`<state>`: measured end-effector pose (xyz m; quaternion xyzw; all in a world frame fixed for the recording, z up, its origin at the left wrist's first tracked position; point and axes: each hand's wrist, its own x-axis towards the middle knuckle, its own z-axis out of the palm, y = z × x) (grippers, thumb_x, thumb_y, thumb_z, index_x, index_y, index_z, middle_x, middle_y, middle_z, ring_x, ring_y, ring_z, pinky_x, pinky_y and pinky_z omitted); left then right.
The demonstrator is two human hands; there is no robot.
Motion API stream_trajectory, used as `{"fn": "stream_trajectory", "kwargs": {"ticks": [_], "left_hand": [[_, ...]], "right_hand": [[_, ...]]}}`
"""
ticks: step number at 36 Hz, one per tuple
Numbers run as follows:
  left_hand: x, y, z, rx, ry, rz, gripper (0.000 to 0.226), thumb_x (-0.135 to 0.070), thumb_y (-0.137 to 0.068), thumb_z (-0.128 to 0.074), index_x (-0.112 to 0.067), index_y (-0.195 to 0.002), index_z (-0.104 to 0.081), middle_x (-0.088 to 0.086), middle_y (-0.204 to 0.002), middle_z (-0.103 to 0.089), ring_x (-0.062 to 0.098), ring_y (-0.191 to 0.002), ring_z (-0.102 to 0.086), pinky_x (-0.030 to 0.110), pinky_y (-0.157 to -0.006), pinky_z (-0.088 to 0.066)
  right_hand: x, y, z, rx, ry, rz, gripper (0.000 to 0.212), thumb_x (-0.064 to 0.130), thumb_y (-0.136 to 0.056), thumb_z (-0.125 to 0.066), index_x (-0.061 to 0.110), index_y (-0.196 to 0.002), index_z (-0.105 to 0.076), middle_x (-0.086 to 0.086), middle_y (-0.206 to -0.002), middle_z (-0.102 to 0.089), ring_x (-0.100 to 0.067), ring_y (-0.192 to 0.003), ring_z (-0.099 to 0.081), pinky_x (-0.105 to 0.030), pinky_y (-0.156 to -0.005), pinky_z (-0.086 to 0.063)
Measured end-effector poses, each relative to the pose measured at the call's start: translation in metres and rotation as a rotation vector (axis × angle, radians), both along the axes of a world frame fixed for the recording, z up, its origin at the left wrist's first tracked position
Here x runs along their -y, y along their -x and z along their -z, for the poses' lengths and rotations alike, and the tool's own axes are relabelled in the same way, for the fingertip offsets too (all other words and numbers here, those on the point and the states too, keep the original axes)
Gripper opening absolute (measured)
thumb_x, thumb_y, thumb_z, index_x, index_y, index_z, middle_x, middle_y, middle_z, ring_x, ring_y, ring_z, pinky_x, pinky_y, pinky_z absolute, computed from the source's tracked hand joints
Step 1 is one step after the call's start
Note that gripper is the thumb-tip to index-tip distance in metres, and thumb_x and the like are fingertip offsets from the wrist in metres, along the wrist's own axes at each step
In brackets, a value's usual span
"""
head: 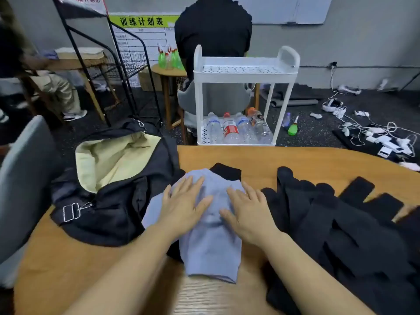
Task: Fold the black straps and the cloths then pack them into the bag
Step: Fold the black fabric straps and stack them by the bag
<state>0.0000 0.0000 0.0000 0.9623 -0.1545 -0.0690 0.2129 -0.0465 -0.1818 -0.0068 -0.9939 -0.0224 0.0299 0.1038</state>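
A light blue-grey cloth lies folded on the wooden table in front of me. My left hand presses flat on its left part, fingers straight and spread. My right hand lies flat on its right part in the same way. A black strap end sticks out from under the cloth's far edge. To the right lies a heap of black straps, several ends fanned out. The black bag with a cream lining stands open at the left, touching the cloth.
A grey chair back stands at the table's left edge. Beyond the table are a white cart with bottles, a seated person in black, and cables and chargers on the floor at right.
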Motion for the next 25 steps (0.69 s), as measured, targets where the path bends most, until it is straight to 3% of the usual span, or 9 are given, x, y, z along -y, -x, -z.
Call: {"fn": "stream_trajectory", "kwargs": {"ticks": [4,7,8,12,15,18,20,25], "left_hand": [[-0.007,0.023,0.006,0.013,-0.073,0.004,0.078,-0.075,-0.089,-0.026,-0.038,-0.155,-0.007,-0.003,-0.165,-0.001,0.008,-0.15,0.01,0.043,-0.119,0.009],[-0.011,0.037,0.01,0.01,-0.161,0.021,0.103,-0.09,-0.066,-0.018,-0.041,-0.155,0.001,-0.001,-0.165,0.006,0.014,-0.15,0.013,0.047,-0.119,0.006],[-0.012,0.038,0.011,0.022,-0.2,0.025,0.105,-0.091,-0.066,-0.023,-0.041,-0.154,0.004,0.0,-0.165,0.008,0.016,-0.15,0.013,0.048,-0.119,0.005],[-0.013,0.045,0.011,0.001,-0.259,0.048,0.104,-0.081,-0.077,-0.048,-0.04,-0.154,0.009,0.0,-0.164,0.012,0.019,-0.15,0.014,0.049,-0.119,0.002],[-0.01,0.044,0.013,-0.042,-0.251,0.064,0.106,-0.078,-0.077,-0.053,-0.041,-0.154,0.01,0.0,-0.164,0.01,0.019,-0.151,0.01,0.047,-0.121,-0.005],[-0.005,0.043,0.018,-0.086,-0.251,0.083,0.103,-0.072,-0.08,-0.055,-0.044,-0.152,0.012,-0.002,-0.164,0.012,0.021,-0.151,0.008,0.047,-0.12,-0.007],[0.0,0.041,0.022,-0.106,-0.266,0.111,0.098,-0.065,-0.084,-0.055,-0.046,-0.151,0.013,-0.003,-0.164,0.012,0.023,-0.151,0.008,0.047,-0.12,-0.008],[0.019,0.023,0.018,-0.119,-0.314,0.194,0.091,-0.037,-0.091,-0.055,-0.045,-0.152,0.011,-0.005,-0.165,0.009,0.027,-0.151,0.003,0.043,-0.116,-0.015]], "right_hand": [[-0.004,0.018,0.003,0.035,0.079,-0.053,0.097,0.066,-0.07,0.01,0.025,-0.152,-0.021,-0.004,-0.156,-0.029,-0.027,-0.147,-0.009,-0.043,-0.111,-0.011],[-0.006,0.025,0.003,0.03,0.084,-0.098,0.096,0.067,-0.068,0.006,0.027,-0.151,-0.022,-0.007,-0.16,-0.018,-0.027,-0.147,-0.009,-0.042,-0.113,-0.011],[-0.007,0.026,-0.001,0.027,0.093,-0.109,0.093,0.066,-0.07,0.002,0.026,-0.15,-0.023,-0.008,-0.161,-0.015,-0.027,-0.148,-0.007,-0.042,-0.113,-0.01],[-0.011,0.025,-0.001,0.01,0.136,-0.158,0.088,0.059,-0.072,-0.006,0.026,-0.152,-0.018,-0.011,-0.162,-0.008,-0.027,-0.149,-0.003,-0.045,-0.114,-0.009],[-0.011,0.022,0.001,-0.032,0.152,-0.192,0.092,0.058,-0.066,-0.012,0.026,-0.153,-0.016,-0.01,-0.162,-0.006,-0.028,-0.148,-0.003,-0.047,-0.116,-0.007],[-0.007,0.016,0.007,-0.075,0.153,-0.199,0.076,0.057,-0.079,-0.036,0.026,-0.147,-0.024,-0.01,-0.16,-0.01,-0.028,-0.146,-0.007,-0.047,-0.115,-0.009],[-0.004,0.013,0.013,-0.114,0.145,-0.186,0.077,0.063,-0.078,-0.038,0.026,-0.145,-0.028,-0.01,-0.158,-0.015,-0.026,-0.143,-0.015,-0.047,-0.113,-0.014],[-0.001,0.004,0.023,-0.138,0.111,-0.085,0.078,0.063,-0.083,-0.038,0.025,-0.149,-0.021,-0.01,-0.145,-0.035,-0.027,-0.123,-0.042,-0.037,-0.088,-0.031]]}}
